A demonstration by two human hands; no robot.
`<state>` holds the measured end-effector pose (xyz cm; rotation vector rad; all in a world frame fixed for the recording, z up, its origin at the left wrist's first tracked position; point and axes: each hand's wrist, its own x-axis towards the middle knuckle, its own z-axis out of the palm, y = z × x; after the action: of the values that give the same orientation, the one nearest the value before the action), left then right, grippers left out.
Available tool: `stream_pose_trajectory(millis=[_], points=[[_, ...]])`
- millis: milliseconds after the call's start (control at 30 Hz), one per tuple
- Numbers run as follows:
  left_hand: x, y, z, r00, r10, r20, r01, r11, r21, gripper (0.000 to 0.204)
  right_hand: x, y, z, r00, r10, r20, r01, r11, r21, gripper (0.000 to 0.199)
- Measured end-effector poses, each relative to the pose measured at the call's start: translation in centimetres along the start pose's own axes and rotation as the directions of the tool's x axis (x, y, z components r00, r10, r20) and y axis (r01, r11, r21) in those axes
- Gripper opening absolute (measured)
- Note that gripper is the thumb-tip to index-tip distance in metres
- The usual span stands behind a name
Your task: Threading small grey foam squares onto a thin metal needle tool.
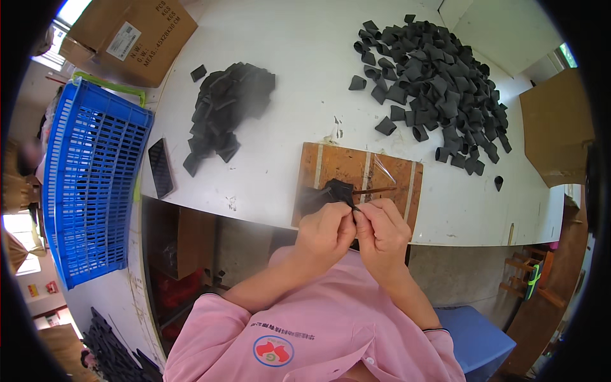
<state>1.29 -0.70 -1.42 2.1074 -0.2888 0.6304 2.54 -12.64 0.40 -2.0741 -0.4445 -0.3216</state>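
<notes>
Both my hands meet over the near edge of a brown wooden board (394, 175) on the white table (305, 83). My left hand (323, 234) and my right hand (380, 230) pinch a small black fabric piece (336, 191) between their fingertips. A thin rod (375, 190) lies across the board just beyond the piece. My pink sleeves come up from the lower edge.
A large heap of black tube-like pieces (439, 76) lies at the far right of the table, a smaller flat pile (226, 108) at the left. A dark phone (160, 168) rests near the left edge. A blue plastic crate (89, 178) and cardboard boxes (130, 38) stand to the left.
</notes>
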Motion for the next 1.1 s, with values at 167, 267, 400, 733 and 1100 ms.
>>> stream_pose_trajectory(millis=[167,267,400,733,1100], points=[[1.1,0.4,0.6,0.826,-0.558,0.079,0.497,0.656,-0.567,0.008,-0.8,1.3,1.2,0.996,0.054,-0.070,-0.063,0.988,-0.142,0.014],[1.7,0.2,0.0,0.590,-0.661,0.463,0.681,0.100,-0.726,0.011,-1.0,2.0,0.6,0.937,0.345,-0.045,-0.337,0.933,0.125,0.011],[2.3,0.9,-1.2,0.602,-0.520,0.606,0.669,-0.085,-0.738,0.014,-0.1,2.1,-1.3,0.685,0.574,0.449,-0.600,0.094,0.795,0.008],[4.0,0.9,-0.9,0.648,-0.592,0.480,0.639,0.078,-0.765,0.017,2.5,-0.3,-3.7,0.767,0.420,0.485,-0.640,0.434,0.634,0.025],[4.5,0.5,-1.0,0.667,-0.480,0.570,0.632,-0.041,-0.774,0.029,4.4,1.7,-3.2,0.801,0.367,0.473,-0.597,0.425,0.681,0.018]])
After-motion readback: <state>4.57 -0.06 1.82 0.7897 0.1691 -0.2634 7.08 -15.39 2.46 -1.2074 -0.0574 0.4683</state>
